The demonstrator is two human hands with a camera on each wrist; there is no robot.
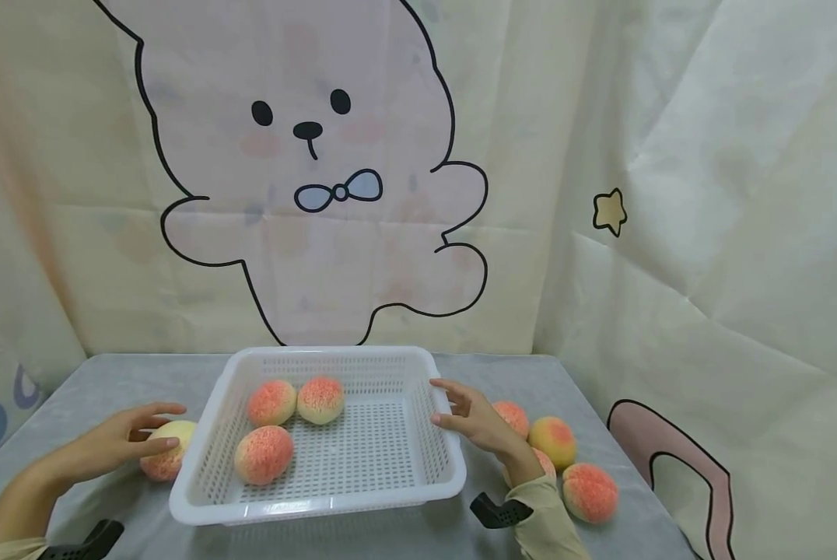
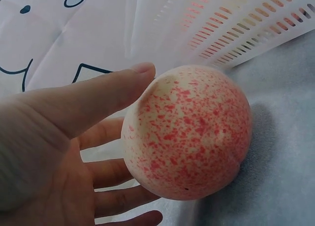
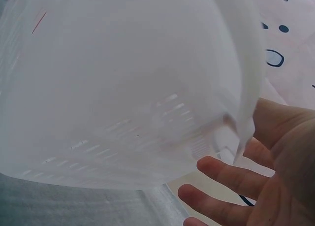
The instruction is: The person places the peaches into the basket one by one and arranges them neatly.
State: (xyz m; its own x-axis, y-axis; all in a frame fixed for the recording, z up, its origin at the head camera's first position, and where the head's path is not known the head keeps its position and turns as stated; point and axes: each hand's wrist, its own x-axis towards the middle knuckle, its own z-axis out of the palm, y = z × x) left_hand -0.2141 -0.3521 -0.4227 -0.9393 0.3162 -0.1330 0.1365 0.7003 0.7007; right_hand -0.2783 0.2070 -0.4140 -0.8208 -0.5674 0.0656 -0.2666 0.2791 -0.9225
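A white plastic basket (image 1: 313, 509) with slotted walls stands mid-table. Three red-and-yellow peaches (image 1: 264, 455) lie in its left half. Just outside its left wall my left hand (image 1: 113, 447) holds another peach (image 2: 189, 132), thumb on the near side and fingers spread behind it. That peach is pale with red speckles and sits low beside the basket. At the basket's right rim, my right hand (image 1: 478, 420) grips the edge, thumb over the rim and fingers outside below it, as the right wrist view shows of the hand (image 3: 280, 167).
Several more peaches (image 1: 590, 494) are grouped on the table right of the basket, partly behind my right forearm. A grey cloth (image 1: 362, 537) covers the table. Printed curtains (image 1: 530, 155) hang behind and at the sides.
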